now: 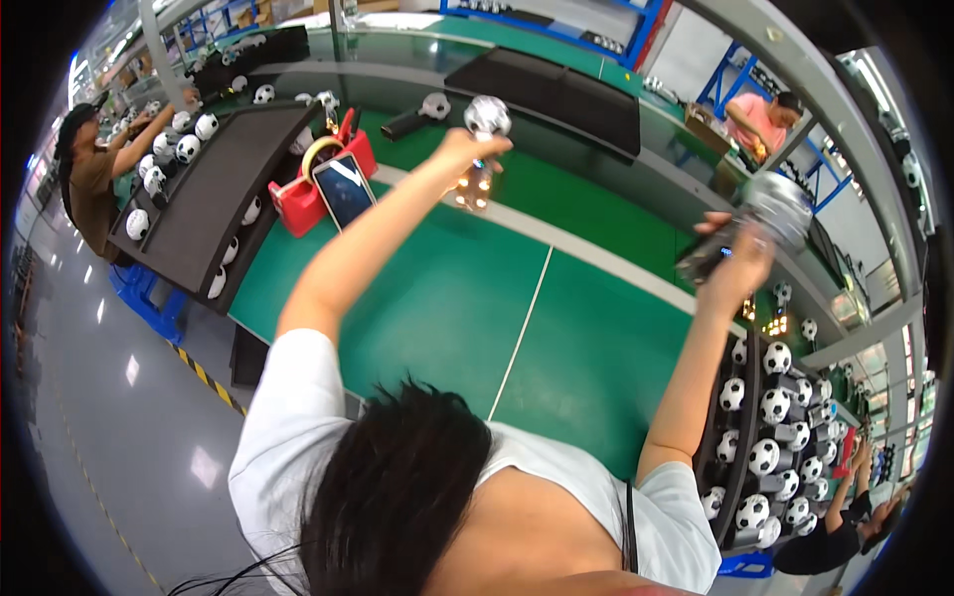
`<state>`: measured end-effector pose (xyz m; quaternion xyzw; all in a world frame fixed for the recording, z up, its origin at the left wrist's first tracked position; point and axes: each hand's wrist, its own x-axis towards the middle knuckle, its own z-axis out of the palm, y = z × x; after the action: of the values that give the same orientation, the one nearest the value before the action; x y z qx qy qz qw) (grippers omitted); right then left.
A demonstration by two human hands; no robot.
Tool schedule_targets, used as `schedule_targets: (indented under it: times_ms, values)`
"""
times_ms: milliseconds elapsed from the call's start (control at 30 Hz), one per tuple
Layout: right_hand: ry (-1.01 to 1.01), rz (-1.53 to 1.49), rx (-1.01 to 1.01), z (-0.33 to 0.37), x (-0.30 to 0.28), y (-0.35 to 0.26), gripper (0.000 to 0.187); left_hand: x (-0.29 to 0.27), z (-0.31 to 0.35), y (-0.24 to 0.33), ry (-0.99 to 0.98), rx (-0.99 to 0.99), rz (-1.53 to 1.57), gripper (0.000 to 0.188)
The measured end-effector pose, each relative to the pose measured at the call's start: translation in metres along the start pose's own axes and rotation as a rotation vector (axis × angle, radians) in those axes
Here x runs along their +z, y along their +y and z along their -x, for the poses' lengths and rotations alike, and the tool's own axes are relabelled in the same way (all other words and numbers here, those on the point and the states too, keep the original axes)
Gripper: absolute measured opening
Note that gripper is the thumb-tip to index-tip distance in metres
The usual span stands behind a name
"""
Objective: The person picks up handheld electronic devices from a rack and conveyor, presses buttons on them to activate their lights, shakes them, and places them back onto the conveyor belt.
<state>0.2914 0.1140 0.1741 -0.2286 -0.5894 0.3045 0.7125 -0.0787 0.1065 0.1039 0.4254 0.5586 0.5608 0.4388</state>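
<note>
My left hand (465,149) reaches over the far edge of the green tabletop (427,308), closed round a device with a soccer-ball-shaped head (487,116) and a dark body. Small warm lights glow on that body below my fingers. On the right, my right hand (743,263) is raised and wrapped round a second ball-headed device (778,211). Motion smears this one, and a small blue glow shows on its dark body. Left of my left forearm, a phone (344,189) leans against a red tape dispenser (296,204).
A black tray (214,164) edged with soccer-ball devices stands at left. More such devices (763,457) fill racks at right. Beyond the table, a green belt (596,214) carries another ball-headed device (434,106) and a black panel (547,94). Co-workers sit at left, far right and lower right.
</note>
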Motion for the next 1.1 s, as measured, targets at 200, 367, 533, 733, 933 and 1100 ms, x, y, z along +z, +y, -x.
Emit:
schedule_targets:
  times_ms: [200,367,533,733,933,1100]
  values:
    - [-0.204,-0.124,0.568,-0.008,0.034,0.166,0.044,0.034,-0.112,-0.102,0.365,0.533,-0.495,0.041]
    - [-0.22,0.767,0.115,0.012,0.0,0.299,0.062,-0.003,-0.109,-0.118,0.5,0.652,-0.804,0.031]
    - [0.017,0.83,-0.172,0.016,0.002,0.235,0.022,-0.064,-0.126,-0.117,1.042,0.639,-1.027,0.034]
    - [-0.162,0.595,-0.468,0.052,0.049,0.191,0.005,-0.078,-0.142,-0.109,1.046,0.37,-1.176,0.039]
    - [-0.782,-0.041,0.421,0.112,0.106,0.179,0.021,-0.041,-0.123,-0.114,0.879,0.641,-0.66,0.013]
    - [-0.682,-0.098,0.541,0.104,0.104,0.186,0.022,-0.007,-0.107,-0.108,0.875,0.758,-1.042,0.029]
